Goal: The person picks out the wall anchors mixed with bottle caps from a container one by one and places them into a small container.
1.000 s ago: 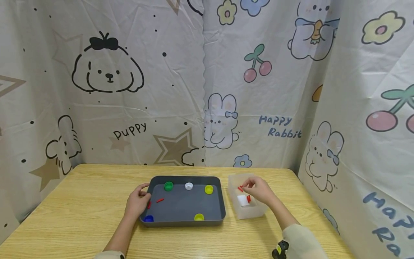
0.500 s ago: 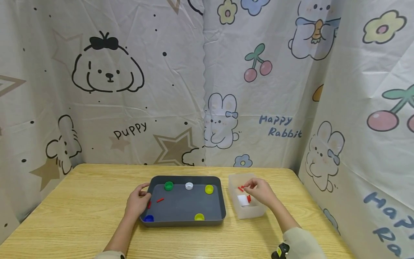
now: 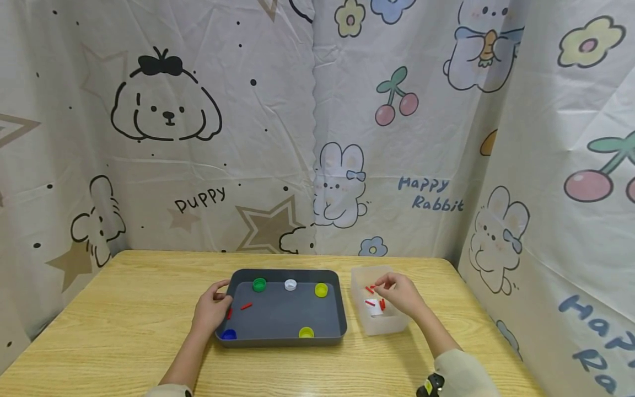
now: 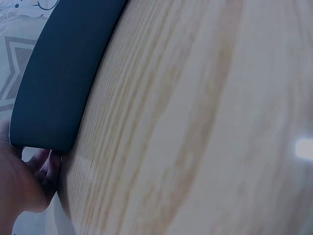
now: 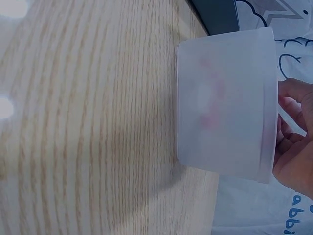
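In the head view, my left hand [image 3: 210,310] grips the left rim of the dark grey tray [image 3: 283,343]. The left wrist view shows its thumb above the rim and fingers curled below. My right hand [image 3: 399,292] reaches into the translucent plastic box [image 3: 386,326]; thumb and forefinger come together at a small red stick [image 3: 373,286]. Several other red sticks lie in the box, one on a white piece [image 3: 374,310]. In the right wrist view the box wall [image 5: 225,107] hides the fingertips. One red stick [image 3: 246,306] lies in the tray, another by its left wall.
Inside the tray are a green cap [image 3: 259,284], a white cap [image 3: 290,285], a yellow cap [image 3: 321,290], another yellow cap [image 3: 306,332] and a blue cap [image 3: 229,334]. The wooden table [image 3: 149,298] extends around both containers. A printed curtain [image 3: 278,138] stands behind.
A red stick now lies on the white piece in the box, where none showed before. My right hand has shifted very slightly right; my left hand stays on the tray rim.
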### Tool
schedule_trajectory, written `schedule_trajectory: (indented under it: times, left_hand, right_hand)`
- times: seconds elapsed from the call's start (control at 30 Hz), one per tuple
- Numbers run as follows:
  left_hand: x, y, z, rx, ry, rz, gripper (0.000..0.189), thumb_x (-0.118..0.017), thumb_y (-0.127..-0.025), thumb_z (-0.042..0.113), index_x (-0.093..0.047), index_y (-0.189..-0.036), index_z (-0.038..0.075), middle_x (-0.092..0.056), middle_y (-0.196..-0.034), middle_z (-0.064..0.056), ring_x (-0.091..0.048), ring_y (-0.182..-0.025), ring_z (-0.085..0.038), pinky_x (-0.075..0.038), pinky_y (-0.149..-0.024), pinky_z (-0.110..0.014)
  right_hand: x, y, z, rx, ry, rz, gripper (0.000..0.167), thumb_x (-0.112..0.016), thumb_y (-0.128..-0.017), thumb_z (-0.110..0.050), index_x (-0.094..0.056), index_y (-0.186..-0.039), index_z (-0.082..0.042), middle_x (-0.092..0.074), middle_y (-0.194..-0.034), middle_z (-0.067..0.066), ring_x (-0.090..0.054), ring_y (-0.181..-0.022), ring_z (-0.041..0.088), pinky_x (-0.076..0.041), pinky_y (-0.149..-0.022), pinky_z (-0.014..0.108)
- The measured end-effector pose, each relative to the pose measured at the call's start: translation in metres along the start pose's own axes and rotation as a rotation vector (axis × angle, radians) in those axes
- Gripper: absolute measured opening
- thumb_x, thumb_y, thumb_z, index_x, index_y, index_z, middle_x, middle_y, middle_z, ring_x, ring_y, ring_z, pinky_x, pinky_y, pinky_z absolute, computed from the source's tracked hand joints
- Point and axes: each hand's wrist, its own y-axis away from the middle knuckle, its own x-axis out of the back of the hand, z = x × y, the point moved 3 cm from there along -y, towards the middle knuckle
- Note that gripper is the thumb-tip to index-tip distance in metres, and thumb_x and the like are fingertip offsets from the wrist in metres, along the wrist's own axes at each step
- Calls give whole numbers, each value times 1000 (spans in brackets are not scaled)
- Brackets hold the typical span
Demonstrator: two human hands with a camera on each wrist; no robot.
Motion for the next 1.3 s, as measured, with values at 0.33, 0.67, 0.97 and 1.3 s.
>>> schedule_trajectory:
  times: [0.33,0.67,0.97,1.3]
  left_hand:
    - [1,1,1,1,2,-6,46,-51,-87,13,-50,-133,10,-60,-109,-18,-61,-97,-28,-41,-67,-26]
    - [1,1,1,8,-8,-3,46,-51,-86,14,-51,-133,12,-60,-110,-17,-60,-99,-28,-40,-68,-26]
    - [3,3,5,2,-7,-8,45,-53,-87,13,-51,-132,10,-60,-109,-18,-60,-98,-28,-39,-67,-27]
    - [2,3,2,8,-16,-4,45,-53,-88,14,-51,-133,12,-59,-112,-19,-59,-102,-30,-40,-69,-29]
  right_hand:
    - [0,-2,-2,-7,13,11,9,-65,-84,-16,-67,-90,-9,-57,-84,4,-49,-75,16,-38,-62,28]
    - [-7,-6,-15,18,6,5,10,-67,-82,-16,-68,-90,-9,-58,-83,5,-50,-66,14,-41,-58,27]
    - [-14,-10,-29,63,27,-2,9,-67,-83,-16,-68,-89,-10,-58,-84,6,-51,-74,16,-41,-59,27]
    - [-26,-14,-52,94,21,-34,10,-67,-83,-18,-68,-91,-11,-60,-84,5,-48,-64,14,-40,-55,26]
